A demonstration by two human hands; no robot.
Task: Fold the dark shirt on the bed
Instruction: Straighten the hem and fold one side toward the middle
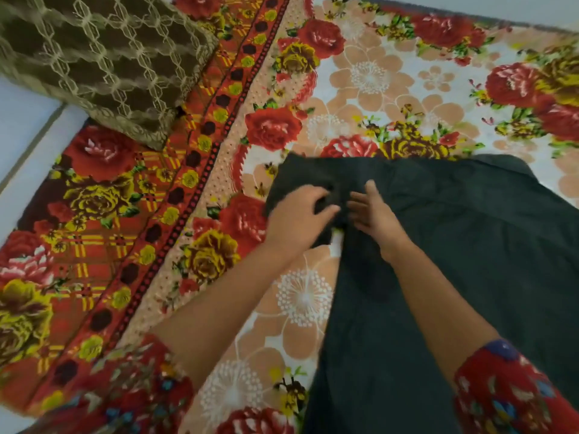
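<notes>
My left hand (299, 216) was curled round a bunch of the sleeve (297, 180) of the dark shirt (454, 261), thumb and fingers pinching the cloth. Blur softened the detail, but the grip read as real. My right hand (374, 211) lay just beside it, fingers straight and flat on the shirt, grasping nothing. Judgement: it pinned the body near the shoulder so the sleeve could be drawn across without dragging the rest. The shirt lay spread on the bed (532, 170), body running toward me on the right and sleeve out to the left. The fold was barely begun, by my estimate. Under it was a floral spread (391, 73), roses on a pale ground, with a red checked border (131, 230) along the left. A brown net-patterned pillow (94, 57) sat at the far left corner, well apart from the shirt. Pale floor (22, 126) showed beyond the bed's left edge.
</notes>
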